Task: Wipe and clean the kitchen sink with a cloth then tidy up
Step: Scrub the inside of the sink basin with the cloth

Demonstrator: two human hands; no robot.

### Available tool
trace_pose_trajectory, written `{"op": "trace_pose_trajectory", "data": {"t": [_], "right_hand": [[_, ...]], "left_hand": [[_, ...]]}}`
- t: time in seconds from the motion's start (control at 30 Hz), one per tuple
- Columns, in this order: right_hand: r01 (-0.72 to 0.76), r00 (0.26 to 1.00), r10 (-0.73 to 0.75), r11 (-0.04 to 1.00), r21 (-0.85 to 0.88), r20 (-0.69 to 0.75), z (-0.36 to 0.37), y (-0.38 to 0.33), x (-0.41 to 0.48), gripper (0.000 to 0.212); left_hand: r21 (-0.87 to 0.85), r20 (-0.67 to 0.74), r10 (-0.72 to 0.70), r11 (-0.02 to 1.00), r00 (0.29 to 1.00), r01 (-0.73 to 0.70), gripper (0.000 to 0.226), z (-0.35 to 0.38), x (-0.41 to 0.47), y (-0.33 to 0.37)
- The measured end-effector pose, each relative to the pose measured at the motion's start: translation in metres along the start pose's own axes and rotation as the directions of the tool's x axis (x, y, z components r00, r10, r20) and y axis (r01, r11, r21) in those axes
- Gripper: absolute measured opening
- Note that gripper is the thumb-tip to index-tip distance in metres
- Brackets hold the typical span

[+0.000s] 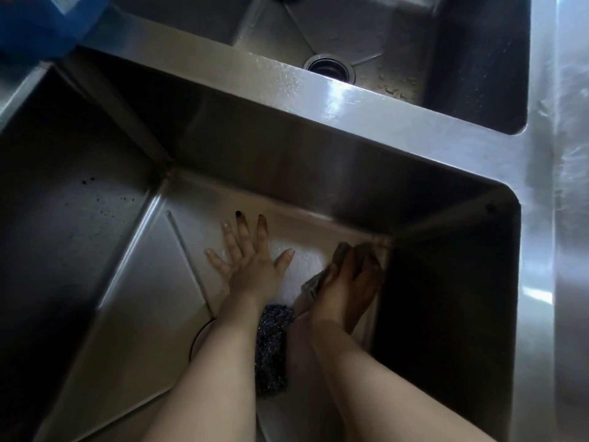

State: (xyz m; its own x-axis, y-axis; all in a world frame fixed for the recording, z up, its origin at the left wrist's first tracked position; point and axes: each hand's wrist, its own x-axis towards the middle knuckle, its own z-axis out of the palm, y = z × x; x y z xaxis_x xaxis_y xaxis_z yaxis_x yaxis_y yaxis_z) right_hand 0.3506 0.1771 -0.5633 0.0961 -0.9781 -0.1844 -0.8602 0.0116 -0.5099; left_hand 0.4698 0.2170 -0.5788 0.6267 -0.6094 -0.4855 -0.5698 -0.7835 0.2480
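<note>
Right grip curled on grey cloth | left grip splayed flat on steel sink

- Dim overall; walls of the near sink basin fall into deep shadow.
- Glare on the divider rim and the right rim.
- Upper left, the blue object is blurred.
- Straight edges bow from wide-angle distortion; detail is soft throughout.

Your left hand is lying splayed on the sink floor — your right hand is gripping the cloth at its 3 o'clock.
</note>
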Motion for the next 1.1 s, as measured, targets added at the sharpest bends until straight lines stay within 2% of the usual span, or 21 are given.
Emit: {"op": "trace_pose_trajectory", "data": {"t": [0.03,0.13,0.27,0.4,0.6,0.67,0.73,0.8,0.9,1.0,1.1], "right_hand": [[0.021,0.999,-0.021,1.0,-0.015,0.03,0.001,0.002,0.001,0.054],[-0.057,0.997,0.055,0.997,0.044,0.054,0.01,-0.008,0.011,0.049],[0.246,0.968,-0.245,0.969,-0.011,0.054,0.025,-0.042,0.013,0.048],[0.28,0.96,-0.277,0.956,-0.09,0.049,0.026,-0.047,0.018,0.048],[0.323,0.946,-0.324,0.943,-0.076,0.005,0.017,-0.038,0.021,0.044],[0.278,0.96,-0.278,0.96,-0.033,-0.014,0.017,-0.032,0.024,0.044],[0.11,0.99,-0.107,0.993,0.036,-0.096,0.008,-0.026,0.031,0.043],[-0.021,0.99,0.025,0.999,0.034,-0.142,0.0,-0.016,0.035,0.044],[0.037,0.998,-0.04,0.998,-0.06,-0.058,-0.007,-0.007,0.03,0.054],[-0.057,0.998,0.055,0.987,-0.151,-0.02,-0.01,-0.001,0.03,0.054],[-0.042,0.999,0.045,0.985,-0.166,0.015,-0.016,0.004,0.016,0.051]], "left_hand": [[-0.002,-0.004,-0.002,1.0,1.0,0.002,0.077,0.0,0.0,0.0],[-0.017,0.005,-0.017,1.0,1.0,0.017,0.067,0.001,0.001,0.002],[-0.029,-0.003,-0.022,0.999,1.0,0.022,0.062,0.001,0.001,0.002],[-0.02,-0.001,-0.029,0.999,1.0,0.029,0.061,0.002,0.002,0.001],[-0.017,-0.021,-0.038,0.999,0.999,0.037,0.062,0.004,0.002,0.001],[-0.005,-0.041,-0.04,0.999,0.998,0.04,0.061,0.005,0.002,0.001],[-0.007,-0.045,-0.034,0.999,0.998,0.034,0.061,0.005,0.002,0.002],[-0.013,-0.044,-0.029,0.999,0.999,0.029,0.061,0.005,0.002,0.002],[-0.01,-0.054,-0.026,1.0,0.998,0.026,0.062,0.006,0.003,0.0],[-0.024,-0.057,-0.016,1.0,0.998,0.015,0.062,0.007,0.003,-0.001],[-0.018,-0.062,-0.007,1.0,0.998,0.006,0.062,0.007,0.003,-0.001]]}}
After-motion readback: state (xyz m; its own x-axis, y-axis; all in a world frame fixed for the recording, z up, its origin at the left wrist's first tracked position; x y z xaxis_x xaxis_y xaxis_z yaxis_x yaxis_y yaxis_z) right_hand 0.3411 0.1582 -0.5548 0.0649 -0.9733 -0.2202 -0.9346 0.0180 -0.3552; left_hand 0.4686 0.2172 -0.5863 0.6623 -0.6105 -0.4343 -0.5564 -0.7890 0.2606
